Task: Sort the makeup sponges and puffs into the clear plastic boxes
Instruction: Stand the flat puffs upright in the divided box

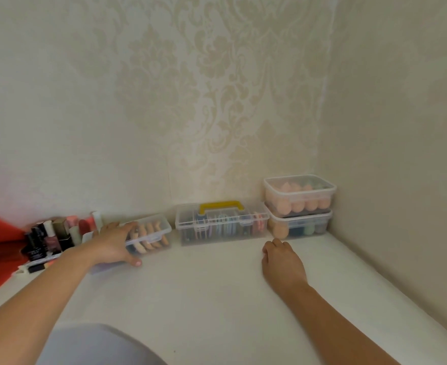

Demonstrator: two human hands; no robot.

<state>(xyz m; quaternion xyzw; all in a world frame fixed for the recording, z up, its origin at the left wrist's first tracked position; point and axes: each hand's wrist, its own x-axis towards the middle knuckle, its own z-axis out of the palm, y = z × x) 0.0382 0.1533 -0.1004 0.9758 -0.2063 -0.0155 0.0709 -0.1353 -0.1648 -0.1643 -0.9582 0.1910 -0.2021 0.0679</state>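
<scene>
Fingers over the lid, thumb at its front, the left hand [114, 243] grips a small clear plastic box [156, 231] of peach sponges [148, 243] at the white tabletop's [204, 299] back edge. The right hand [283, 262] rests there loosely curled, holding nothing, near two stacked clear boxes [300, 204] in the back right corner.

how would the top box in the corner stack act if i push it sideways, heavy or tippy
Probably light: the top box seems filled with egg-shaped sponges. It likely slides rather than tips, being low and wide on the lower box. Smooth plastic on plastic may be slippery.
</scene>
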